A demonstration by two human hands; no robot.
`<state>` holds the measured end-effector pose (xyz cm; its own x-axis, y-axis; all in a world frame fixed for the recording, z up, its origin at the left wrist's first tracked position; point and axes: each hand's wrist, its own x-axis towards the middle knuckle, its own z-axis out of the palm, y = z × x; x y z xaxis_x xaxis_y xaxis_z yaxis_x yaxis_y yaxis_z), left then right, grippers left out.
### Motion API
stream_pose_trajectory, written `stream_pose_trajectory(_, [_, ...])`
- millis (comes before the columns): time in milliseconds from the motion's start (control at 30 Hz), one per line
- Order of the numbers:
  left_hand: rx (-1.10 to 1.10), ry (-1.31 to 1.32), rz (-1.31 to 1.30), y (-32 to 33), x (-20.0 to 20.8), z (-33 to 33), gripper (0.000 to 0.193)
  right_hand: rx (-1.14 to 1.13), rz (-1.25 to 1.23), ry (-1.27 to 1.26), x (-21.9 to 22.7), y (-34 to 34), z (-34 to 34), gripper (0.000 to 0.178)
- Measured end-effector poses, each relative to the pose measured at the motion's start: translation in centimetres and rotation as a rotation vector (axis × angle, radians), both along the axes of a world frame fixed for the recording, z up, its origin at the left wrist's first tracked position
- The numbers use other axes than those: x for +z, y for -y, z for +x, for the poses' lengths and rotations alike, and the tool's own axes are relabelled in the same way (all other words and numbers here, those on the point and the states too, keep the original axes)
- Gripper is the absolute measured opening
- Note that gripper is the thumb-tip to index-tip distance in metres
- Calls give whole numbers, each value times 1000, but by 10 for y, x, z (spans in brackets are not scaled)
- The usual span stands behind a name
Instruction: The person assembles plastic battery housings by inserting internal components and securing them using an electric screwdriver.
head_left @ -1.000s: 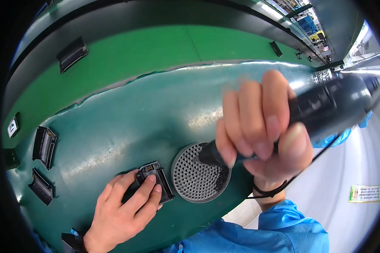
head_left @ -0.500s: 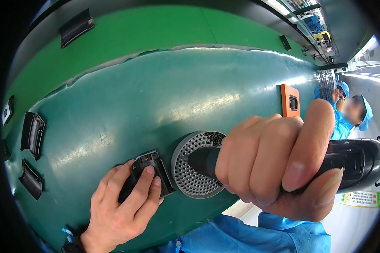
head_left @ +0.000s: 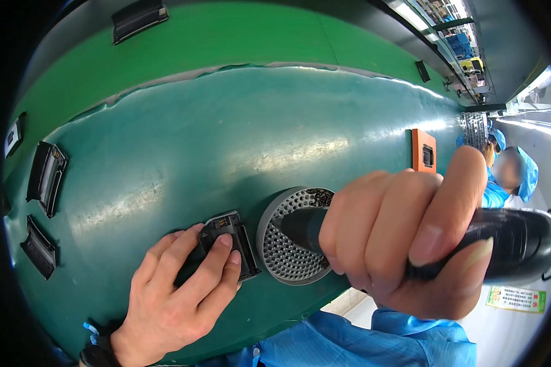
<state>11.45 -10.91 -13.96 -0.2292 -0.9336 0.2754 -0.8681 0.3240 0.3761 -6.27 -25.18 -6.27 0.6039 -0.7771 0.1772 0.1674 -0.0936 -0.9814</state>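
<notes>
My left hand (head_left: 177, 290) lies over a black plastic housing (head_left: 245, 248) on the mat, its fingers wrapped round and pressing on it. Small gold contacts show at the housing's far end. Just right of it stands a round grey dish (head_left: 288, 260) with a perforated plate, and small dark screws (head_left: 320, 197) are heaped at its far right side. Raised close to the camera, my right hand (head_left: 404, 238) is closed round a black electric screwdriver (head_left: 517, 244). The tool's front end points left over the dish; its very tip is hard to make out.
Two black housings (head_left: 48, 177) (head_left: 40, 248) lie at the left, another housing (head_left: 139, 21) on the far green strip. An orange block (head_left: 423, 150) with a dark recess sits at the right. Beyond it, a co-worker in a blue cap (head_left: 528, 174) is at the bench.
The view has turned slightly, so the bench things appear shifted. Both hands keep their holds; the screwdriver stays over the dish and the housing stays beside it.
</notes>
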Motion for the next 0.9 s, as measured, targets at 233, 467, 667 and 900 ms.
stream_pose_trajectory(233, [-3,-70,1,4,1,2,23,82,-25,44,-5,6,-3,32])
stream_pose_trajectory(467, [6,-172,-6,3,6,2,22,221,0,29,-4,21,10,30])
stream_pose_trajectory(667, [-42,5,-120,1,-7,2,22,165,-52,208,-12,27,2,18])
stream_pose_trajectory(900, [-15,-15,-170,-2,-8,3,21,204,-52,208,12,8,23,19])
